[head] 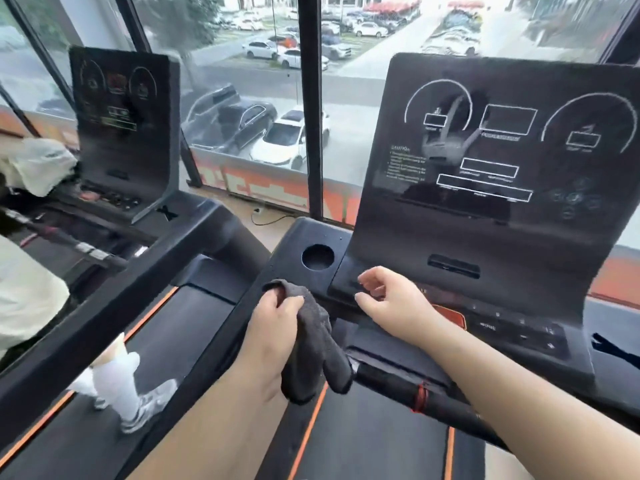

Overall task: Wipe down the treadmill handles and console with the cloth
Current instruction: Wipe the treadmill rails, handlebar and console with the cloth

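My left hand (273,327) grips a dark grey cloth (317,344), which hangs down over the left edge of the treadmill console. The black console (485,161) rises ahead on the right, its dark display marked with white gauge outlines. My right hand (391,299) hovers over the lower console shelf with its fingers loosely curled and holds nothing. Below my right forearm runs the black front handle (391,379) with an orange band. A round cup holder (317,257) sits just beyond the cloth.
A second treadmill (121,133) stands to the left, and a person in white socks and grey shoes (131,393) walks on its belt. Large windows ahead look down on parked cars. A button panel (519,330) lies right of my right hand.
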Motion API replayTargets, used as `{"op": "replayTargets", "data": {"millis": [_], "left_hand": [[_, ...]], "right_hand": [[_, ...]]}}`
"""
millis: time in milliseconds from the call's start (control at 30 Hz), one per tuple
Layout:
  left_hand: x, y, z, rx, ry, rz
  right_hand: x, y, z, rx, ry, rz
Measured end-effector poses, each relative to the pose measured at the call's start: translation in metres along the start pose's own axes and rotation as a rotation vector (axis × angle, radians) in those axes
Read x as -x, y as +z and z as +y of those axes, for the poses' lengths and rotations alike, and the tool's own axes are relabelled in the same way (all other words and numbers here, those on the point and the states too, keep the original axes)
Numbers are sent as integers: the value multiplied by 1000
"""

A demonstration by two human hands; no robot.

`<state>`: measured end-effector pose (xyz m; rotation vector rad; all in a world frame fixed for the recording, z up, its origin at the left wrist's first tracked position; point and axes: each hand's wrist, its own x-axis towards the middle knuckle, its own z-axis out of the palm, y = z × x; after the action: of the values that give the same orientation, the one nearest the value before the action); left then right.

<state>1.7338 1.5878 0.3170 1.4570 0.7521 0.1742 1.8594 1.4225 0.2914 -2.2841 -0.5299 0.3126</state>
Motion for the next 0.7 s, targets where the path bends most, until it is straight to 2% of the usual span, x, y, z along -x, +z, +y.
{"op": "replayTargets", "data": {"millis": [133, 233, 300, 367, 433, 500, 533, 600, 700], "left_hand": [[-67, -8, 32, -43, 34, -22], [-118, -5, 57, -184, 166, -37], [-147, 5, 64, -314, 241, -120], [-175, 15, 52, -525, 304, -257], [-204, 24, 29, -922, 359, -389], [-227, 29, 5, -1352, 434, -446], [-237, 31, -5, -1480, 485, -467], [-255, 33, -21, -1556, 601, -519], [-279, 36, -38, -1526, 740, -556]], "right_hand": [[-67, 5, 5, 203, -70, -41], [-106, 11, 9, 310, -51, -105], [-127, 16, 13, 366, -50, -164], [-141, 22, 17, 450, -69, -201], [-151, 26, 19, 549, -97, -184], [-155, 29, 23, 581, -98, -155], [-156, 30, 26, 591, -90, -154], [-158, 33, 34, 630, -71, -170], [-162, 34, 43, 642, -39, -173]]}}
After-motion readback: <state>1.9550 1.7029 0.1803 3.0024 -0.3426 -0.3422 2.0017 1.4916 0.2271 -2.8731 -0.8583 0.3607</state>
